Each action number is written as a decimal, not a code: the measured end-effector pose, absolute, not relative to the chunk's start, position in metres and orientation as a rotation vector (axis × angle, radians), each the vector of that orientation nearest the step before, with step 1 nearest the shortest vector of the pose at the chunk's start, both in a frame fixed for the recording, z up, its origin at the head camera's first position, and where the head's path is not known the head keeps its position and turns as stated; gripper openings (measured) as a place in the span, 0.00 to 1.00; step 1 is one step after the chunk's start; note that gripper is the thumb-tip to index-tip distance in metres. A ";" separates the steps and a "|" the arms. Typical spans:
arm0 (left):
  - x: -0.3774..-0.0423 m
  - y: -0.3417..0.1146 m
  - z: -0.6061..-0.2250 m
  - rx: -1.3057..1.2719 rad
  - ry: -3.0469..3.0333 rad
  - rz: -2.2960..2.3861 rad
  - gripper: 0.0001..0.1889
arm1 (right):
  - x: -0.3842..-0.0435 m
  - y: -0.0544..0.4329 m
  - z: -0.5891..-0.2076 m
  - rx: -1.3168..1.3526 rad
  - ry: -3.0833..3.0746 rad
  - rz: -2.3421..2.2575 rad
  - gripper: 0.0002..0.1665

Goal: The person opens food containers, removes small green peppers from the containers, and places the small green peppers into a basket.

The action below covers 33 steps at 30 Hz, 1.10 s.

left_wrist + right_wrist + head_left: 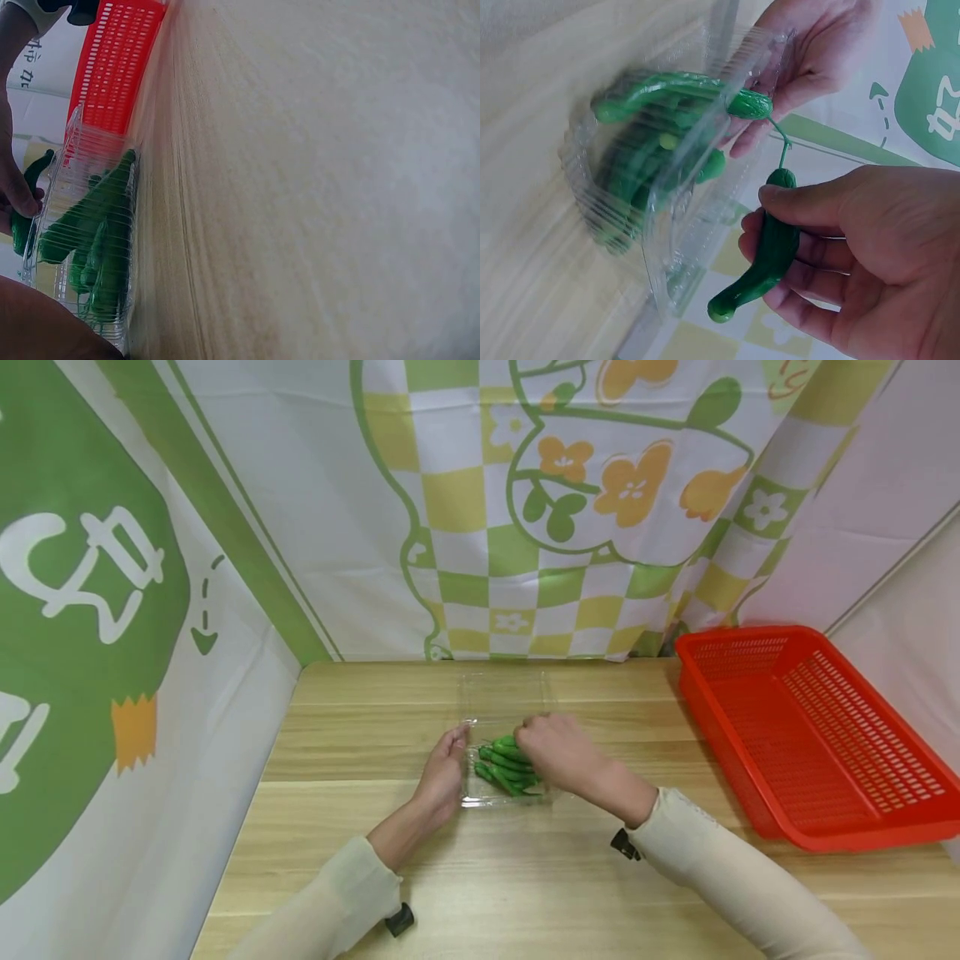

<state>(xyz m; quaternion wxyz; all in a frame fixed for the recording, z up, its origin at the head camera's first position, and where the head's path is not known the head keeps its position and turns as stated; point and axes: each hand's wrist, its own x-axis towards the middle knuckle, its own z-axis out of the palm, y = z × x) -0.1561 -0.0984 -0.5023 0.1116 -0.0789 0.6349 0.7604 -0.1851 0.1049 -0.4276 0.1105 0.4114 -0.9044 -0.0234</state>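
Observation:
A clear plastic clamshell box (498, 802) sits on the table with its lid folded back toward the wall. Inside lie several green chili peppers (510, 766). My left hand (442, 775) holds the box at its left side, thumb by the rim. Over the right part of the box, my right hand (562, 753) pinches one green chili pepper (775, 241) between thumb and fingers, as the right wrist view shows. Its thin curved stem reaches up to another pepper (748, 103) lying at the box's edge. In the left wrist view the held pepper (22, 234) is outside the box wall.
A red perforated plastic basket (817, 752) stands on the right of the wooden table (360, 727). Printed cloth hangs (457, 502) behind the table's back edge, and another printed sheet (247, 710) borders the left side.

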 end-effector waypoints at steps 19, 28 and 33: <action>-0.156 -0.098 -0.502 -0.240 1.867 2.234 0.26 | -0.190 0.121 -0.400 1.101 -2.637 -0.006 0.08; -0.157 -0.097 -0.504 -0.223 1.852 2.250 0.26 | -0.197 0.136 -0.385 1.063 -2.673 0.052 0.08; -0.156 -0.098 -0.504 -0.219 1.847 2.249 0.26 | -0.206 0.147 -0.376 1.019 -2.681 0.083 0.11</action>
